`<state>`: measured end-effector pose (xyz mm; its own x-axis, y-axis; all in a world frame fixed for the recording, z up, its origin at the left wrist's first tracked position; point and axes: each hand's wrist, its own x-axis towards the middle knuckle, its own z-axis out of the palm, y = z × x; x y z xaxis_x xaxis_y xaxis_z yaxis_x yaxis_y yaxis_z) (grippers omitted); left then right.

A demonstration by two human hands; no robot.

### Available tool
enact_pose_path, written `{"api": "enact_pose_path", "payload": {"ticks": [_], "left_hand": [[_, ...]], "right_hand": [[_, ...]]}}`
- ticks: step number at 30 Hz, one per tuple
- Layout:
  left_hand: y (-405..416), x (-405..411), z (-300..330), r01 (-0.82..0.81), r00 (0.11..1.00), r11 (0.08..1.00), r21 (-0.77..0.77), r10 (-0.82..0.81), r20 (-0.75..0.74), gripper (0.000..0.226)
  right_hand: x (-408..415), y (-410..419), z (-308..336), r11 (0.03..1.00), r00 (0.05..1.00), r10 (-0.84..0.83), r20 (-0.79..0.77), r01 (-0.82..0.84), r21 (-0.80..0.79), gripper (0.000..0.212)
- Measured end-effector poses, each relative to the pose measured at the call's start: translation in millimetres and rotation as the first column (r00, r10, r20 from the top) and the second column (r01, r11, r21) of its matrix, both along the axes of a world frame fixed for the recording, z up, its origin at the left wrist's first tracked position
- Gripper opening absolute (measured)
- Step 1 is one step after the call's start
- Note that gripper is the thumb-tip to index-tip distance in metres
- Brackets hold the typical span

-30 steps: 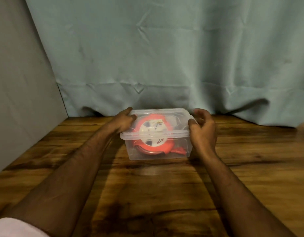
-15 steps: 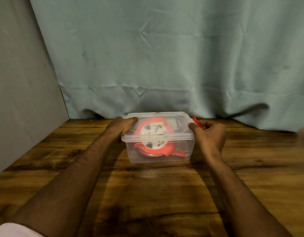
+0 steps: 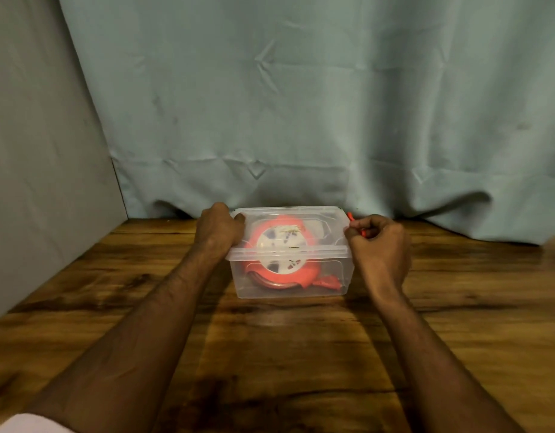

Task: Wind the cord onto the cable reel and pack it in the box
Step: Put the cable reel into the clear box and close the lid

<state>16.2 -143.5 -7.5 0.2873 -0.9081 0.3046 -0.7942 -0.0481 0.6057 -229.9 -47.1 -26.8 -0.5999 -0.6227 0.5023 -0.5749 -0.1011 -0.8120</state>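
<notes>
Seen blurred through the lidded clear plastic box (image 3: 332, 270), the round orange cable reel with a white hub (image 3: 280, 251) lies face-up inside it, a dark curved handle at its near edge, and the cord itself cannot be made out. The rectangular box sits with its long axis left to right on the glossy wood-grain counter (image 3: 270, 354), near the pale teal curtain (image 3: 301, 104). The left hand (image 3: 218, 228) curls its fingers over the box's left lid edge, fingertips hidden, while the right hand (image 3: 379, 245) pinches a small red clip (image 3: 351, 216) at the right edge.
</notes>
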Motion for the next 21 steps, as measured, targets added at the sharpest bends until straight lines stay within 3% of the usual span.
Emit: {"api": "enact_pose_path", "payload": {"ticks": [6, 9, 12, 14, 17, 21], "left_hand": [[-0.1, -1.7, -0.6, 0.019, 1.0, 0.997, -0.079, -0.017, 0.019, 0.038], [7.2, -3.0, 2.3, 0.028, 0.999, 0.993, -0.119, -0.024, 0.037, 0.033], [28.8, -3.3, 12.5, 0.07, 0.993, 0.934, -0.352, -0.032, 0.113, 0.027], [53.4, -8.3, 12.1, 0.095, 0.989, 0.86, -0.502, -0.023, 0.148, 0.024], [90.5, -19.3, -13.2, 0.212, 0.956, 0.872, -0.441, -0.091, 0.278, 0.034], [83.2, -17.3, -32.5, 0.374, 0.909, 0.796, -0.476, -0.214, 0.357, 0.033]], "right_hand": [[0.2, -3.1, -4.2, 1.0, 1.0, 0.002, -0.025, -0.002, -0.009, 0.002], [2.6, -1.3, -5.0, 0.993, 0.983, -0.025, -0.185, 0.003, -0.114, 0.012], [11.3, 5.3, -10.7, 0.976, 0.897, 0.025, -0.441, -0.118, -0.185, 0.016], [17.0, 8.5, -15.5, 0.978, 0.863, 0.018, -0.504, -0.12, -0.171, 0.023], [19.7, 6.2, -17.3, 0.982, 0.84, -0.061, -0.539, -0.045, -0.182, 0.028], [24.3, -1.9, -16.2, 0.983, 0.825, -0.078, -0.56, -0.031, -0.182, 0.028]]}}
